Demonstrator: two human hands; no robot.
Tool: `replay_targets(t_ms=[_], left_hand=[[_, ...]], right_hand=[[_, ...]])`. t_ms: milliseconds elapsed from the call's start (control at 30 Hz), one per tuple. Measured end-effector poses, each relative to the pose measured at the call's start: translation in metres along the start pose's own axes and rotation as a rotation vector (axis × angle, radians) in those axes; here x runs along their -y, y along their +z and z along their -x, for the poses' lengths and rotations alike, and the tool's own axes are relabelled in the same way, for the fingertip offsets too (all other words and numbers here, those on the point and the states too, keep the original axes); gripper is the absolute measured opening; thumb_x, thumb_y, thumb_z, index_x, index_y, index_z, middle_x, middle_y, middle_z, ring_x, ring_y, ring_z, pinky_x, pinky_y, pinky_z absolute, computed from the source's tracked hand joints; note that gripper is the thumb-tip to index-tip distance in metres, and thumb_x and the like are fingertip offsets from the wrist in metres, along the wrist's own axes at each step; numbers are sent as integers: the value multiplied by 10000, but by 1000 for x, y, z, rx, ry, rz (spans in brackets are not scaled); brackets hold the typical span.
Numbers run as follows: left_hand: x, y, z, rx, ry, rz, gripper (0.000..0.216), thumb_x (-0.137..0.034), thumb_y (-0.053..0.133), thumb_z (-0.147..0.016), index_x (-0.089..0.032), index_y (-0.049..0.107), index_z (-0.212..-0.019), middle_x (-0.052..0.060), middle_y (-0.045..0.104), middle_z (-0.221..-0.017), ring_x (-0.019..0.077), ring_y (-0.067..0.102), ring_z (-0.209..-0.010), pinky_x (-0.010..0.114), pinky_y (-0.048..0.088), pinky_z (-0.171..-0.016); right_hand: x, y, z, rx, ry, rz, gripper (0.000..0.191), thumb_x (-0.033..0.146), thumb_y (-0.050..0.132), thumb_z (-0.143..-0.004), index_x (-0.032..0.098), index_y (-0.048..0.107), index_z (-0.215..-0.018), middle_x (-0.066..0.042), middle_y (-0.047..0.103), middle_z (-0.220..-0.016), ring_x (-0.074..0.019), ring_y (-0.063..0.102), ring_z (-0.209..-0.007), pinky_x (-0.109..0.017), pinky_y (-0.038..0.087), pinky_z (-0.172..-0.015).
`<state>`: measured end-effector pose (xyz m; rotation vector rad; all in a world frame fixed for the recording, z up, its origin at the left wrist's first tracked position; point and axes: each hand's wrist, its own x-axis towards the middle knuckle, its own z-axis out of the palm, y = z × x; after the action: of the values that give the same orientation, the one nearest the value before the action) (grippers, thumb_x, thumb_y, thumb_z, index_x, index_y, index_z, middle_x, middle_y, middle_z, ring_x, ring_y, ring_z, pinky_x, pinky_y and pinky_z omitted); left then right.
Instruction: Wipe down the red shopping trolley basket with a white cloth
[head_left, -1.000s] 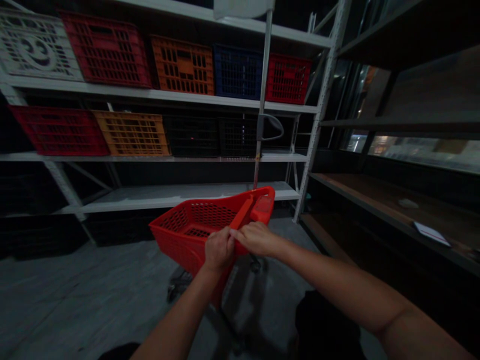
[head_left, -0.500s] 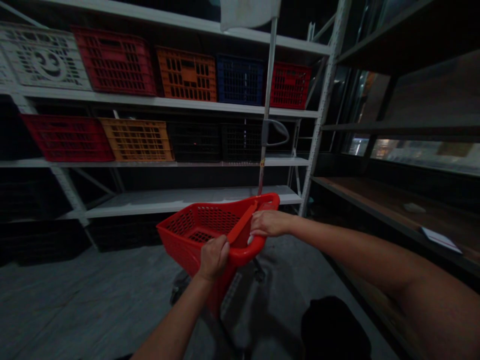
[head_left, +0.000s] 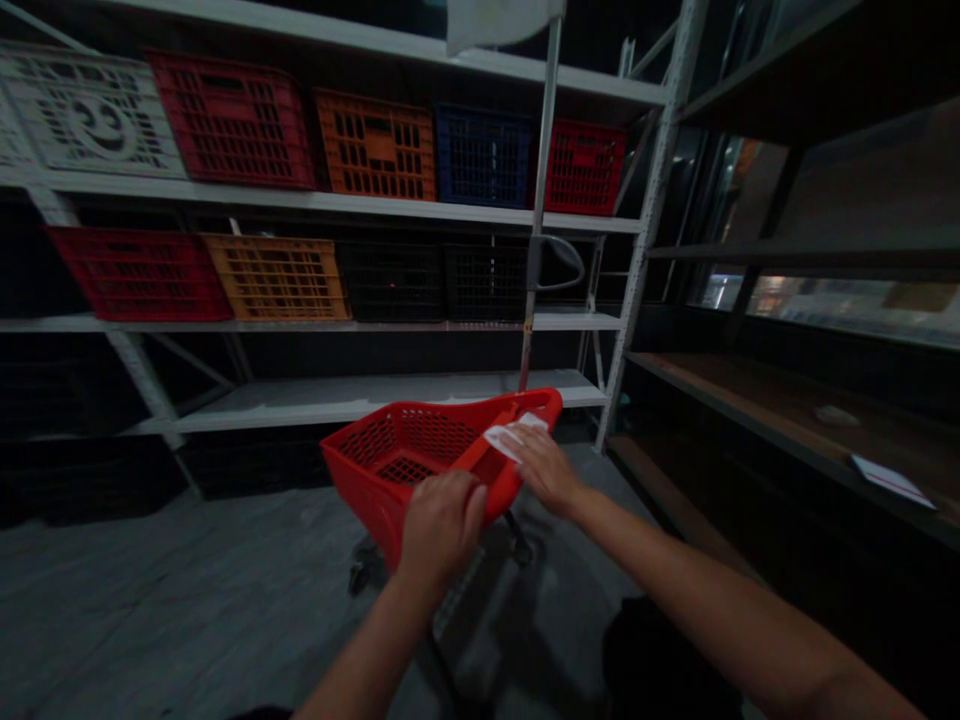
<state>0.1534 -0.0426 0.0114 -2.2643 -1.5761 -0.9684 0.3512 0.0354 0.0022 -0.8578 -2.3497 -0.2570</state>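
Observation:
A red plastic basket [head_left: 390,452] on a wheeled frame stands on the floor in front of me. My left hand [head_left: 442,522] is closed over its near rim. My right hand [head_left: 546,466] rests on the basket's far right corner, fingers stretched over a small white cloth or paper [head_left: 507,437] lying on the red rim. A thin metal pole [head_left: 534,230] with a loop handle rises behind the basket.
White metal shelving [head_left: 337,203] holds red, orange, blue, black and white crates on two levels; the lowest shelf [head_left: 360,395] is bare. Dark wooden shelves [head_left: 787,410] run along the right with a white card [head_left: 892,480]. The grey concrete floor [head_left: 187,600] spreads to the left.
My right hand slid from the rim's near side to its far right corner and now lies flat on a white piece. My left hand stayed on the near rim.

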Motion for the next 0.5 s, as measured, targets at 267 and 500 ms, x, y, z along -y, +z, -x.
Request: replay_targets(t_ms=[267, 500], left_hand=[[-16, 5, 2, 78, -59, -234, 485, -549, 278, -842, -190, 589, -744, 71, 651, -698, 209, 603, -691, 309, 399, -660], [-2, 13, 5, -129, 18, -276, 437, -517, 380, -820, -189, 612, -650, 49, 654, -615, 178, 600, -617, 276, 393, -622]], right_hand=[[-39, -7, -16, -13, 35, -65, 451, 311, 196, -932, 209, 360, -1339, -51, 452, -1331, -166, 376, -1238, -403, 258, -1048], [-19, -5, -18, 0, 8, -77, 417, 274, 252, -925, 218, 403, -1310, -31, 461, -1326, -154, 366, -1240, -389, 226, -1059]])
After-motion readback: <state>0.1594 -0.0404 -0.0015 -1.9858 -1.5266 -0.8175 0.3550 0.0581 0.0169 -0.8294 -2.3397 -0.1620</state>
